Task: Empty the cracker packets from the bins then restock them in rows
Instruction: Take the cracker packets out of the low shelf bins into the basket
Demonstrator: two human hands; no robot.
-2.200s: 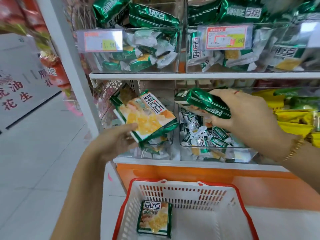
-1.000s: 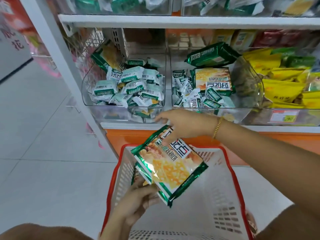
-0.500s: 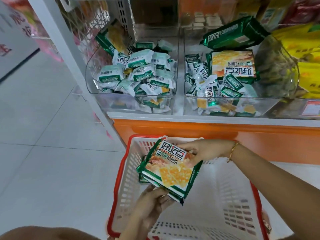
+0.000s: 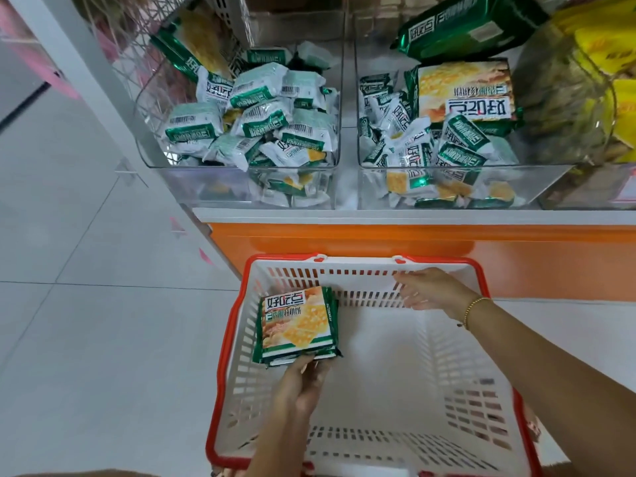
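Head view: the left hand point(image 4: 303, 383) grips the near edge of a stack of large cracker packets point(image 4: 296, 324), fingers closed on it, at the left side inside the white basket point(image 4: 461, 390). The right hand point(image 4: 430, 287) is open and holds nothing, its fingers spread by the basket's far wall. On the shelf above, the left clear bin point(image 4: 192, 187) and the right clear bin point(image 4: 550, 184) hold loose small packets; more large packets lie in the right bin.

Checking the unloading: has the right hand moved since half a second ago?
Yes. The right hand has let go of the cracker packets and shifted right along the basket's far wall, now empty.
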